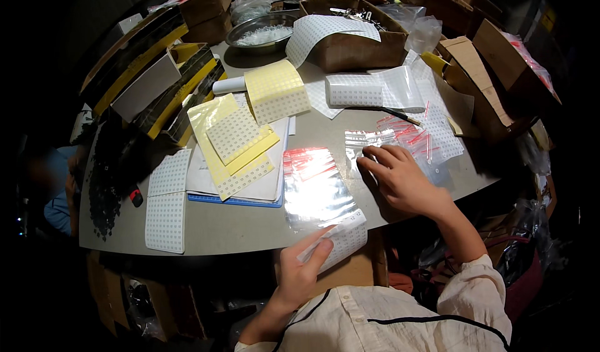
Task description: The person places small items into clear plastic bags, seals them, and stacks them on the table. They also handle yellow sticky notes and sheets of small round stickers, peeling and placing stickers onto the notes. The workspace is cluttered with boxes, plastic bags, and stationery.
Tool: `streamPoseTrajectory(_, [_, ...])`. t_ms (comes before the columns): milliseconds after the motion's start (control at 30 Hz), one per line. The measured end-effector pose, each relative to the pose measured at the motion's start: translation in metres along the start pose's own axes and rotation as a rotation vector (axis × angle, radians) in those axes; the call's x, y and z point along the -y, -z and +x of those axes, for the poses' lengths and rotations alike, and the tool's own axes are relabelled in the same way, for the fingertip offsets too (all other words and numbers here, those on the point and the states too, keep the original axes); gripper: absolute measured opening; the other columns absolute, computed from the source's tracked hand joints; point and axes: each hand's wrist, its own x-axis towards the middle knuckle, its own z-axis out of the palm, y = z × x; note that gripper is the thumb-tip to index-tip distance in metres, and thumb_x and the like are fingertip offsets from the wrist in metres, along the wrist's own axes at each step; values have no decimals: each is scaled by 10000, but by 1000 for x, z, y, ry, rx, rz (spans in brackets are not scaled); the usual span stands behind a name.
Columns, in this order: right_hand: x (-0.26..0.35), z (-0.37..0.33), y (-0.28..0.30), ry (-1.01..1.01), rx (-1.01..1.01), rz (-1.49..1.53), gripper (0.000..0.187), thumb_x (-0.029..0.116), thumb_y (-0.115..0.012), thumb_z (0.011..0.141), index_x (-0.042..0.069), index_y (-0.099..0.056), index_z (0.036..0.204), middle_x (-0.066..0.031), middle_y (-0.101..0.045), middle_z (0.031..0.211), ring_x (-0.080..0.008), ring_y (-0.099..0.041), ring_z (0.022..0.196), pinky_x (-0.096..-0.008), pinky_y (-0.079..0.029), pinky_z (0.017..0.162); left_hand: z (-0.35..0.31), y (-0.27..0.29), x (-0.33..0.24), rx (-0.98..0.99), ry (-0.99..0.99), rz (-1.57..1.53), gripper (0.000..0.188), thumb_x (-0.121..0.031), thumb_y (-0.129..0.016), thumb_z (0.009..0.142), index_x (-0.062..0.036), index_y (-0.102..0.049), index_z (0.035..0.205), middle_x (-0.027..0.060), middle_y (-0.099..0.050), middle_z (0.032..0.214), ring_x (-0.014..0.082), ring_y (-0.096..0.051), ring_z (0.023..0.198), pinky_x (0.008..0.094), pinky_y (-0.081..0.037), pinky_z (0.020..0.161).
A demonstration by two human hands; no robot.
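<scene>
My left hand (302, 269) grips a white sheet of small printed stickers (340, 242) at the table's front edge, thumb on top. Just beyond that sheet lies a stack of clear zip bags (317, 189) with red-lined tops, shining under the light. To the right, my right hand (400, 180) rests over another pile of clear zip bags (362, 141), its fingers spread and slightly bent. Nothing shows between those fingers, though the fingertips partly cover the bags. More red-edged bags (415, 141) lie loose beyond the right hand.
Yellow sticker sheets (234, 143) lie on papers over a blue clipboard (237, 201). A black pen (400, 115) lies by a sticker roll (356, 91). Behind stand a metal bowl (262, 33) and a cardboard box (356, 51). Black small pieces (103, 196) heap at left, near another person's blue sleeve (57, 189).
</scene>
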Motion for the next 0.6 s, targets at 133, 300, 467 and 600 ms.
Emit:
streamPoseTrajectory(133, [-6, 6, 7, 24, -134, 193, 532, -16, -671, 808, 36, -619, 1335, -181, -579, 1413, -392, -542, 1297, -485, -432, 1120, -4, 1, -7, -39, 13, -17, 368, -172, -656, 1043, 69, -690, 1319, 57, -736, 1108, 107, -628, 990, 240, -476, 897])
streamPoseTrajectory(300, [34, -5, 24, 195, -161, 492, 392, -22, -708, 869, 5, -650, 1256, -170, -666, 1262, -366, -659, 1123, -443, -524, 1000, -1, 2, -13, -63, 2, -71, 377, -191, -658, 1043, 67, -693, 1315, 61, -735, 1110, 108, -629, 990, 242, -477, 896])
streamPoseTrajectory(467, [49, -11, 15, 260, -63, 458, 325, 37, -765, 878, 6, -641, 1177, -154, -667, 1104, -348, -660, 1050, -436, -531, 923, 1, 0, -13, -15, -3, -43, 364, -190, -657, 1046, 60, -699, 1307, 61, -737, 1114, 111, -634, 999, 246, -482, 905])
streamPoseTrajectory(600, [45, -15, 9, 274, -85, 455, 257, 41, -773, 873, 18, -650, 1097, -136, -659, 1012, -338, -665, 977, -423, -534, 874, 3, 1, -5, 18, -7, 39, 316, -131, -641, 1042, 44, -714, 1294, 85, -749, 1147, 128, -643, 1049, 273, -493, 951])
